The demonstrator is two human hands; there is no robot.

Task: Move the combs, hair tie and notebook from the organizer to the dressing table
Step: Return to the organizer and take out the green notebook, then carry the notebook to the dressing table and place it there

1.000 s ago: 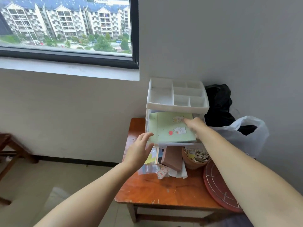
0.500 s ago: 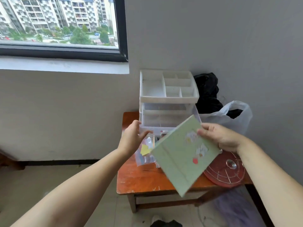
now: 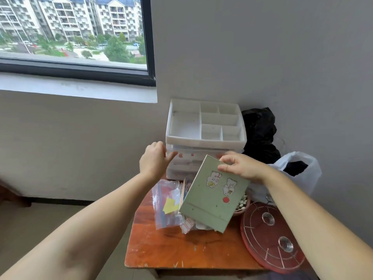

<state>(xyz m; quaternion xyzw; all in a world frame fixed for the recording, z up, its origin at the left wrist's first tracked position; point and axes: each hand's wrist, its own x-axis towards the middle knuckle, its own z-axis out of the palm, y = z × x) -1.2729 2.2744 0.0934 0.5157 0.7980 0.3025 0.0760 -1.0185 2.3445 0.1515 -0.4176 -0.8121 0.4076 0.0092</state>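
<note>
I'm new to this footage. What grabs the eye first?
The green notebook, tilted in mid-air above the orange table, pinched at its top corner by the right hand. Behind it, the white organizer stands against the wall, the left hand at its left edge.

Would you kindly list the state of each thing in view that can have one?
notebook: closed, tilted, held above the table
right hand: gripping the notebook's top edge
left hand: against the organizer's front left corner
organizer: top tray empty
clear bag: lying on the table
</note>
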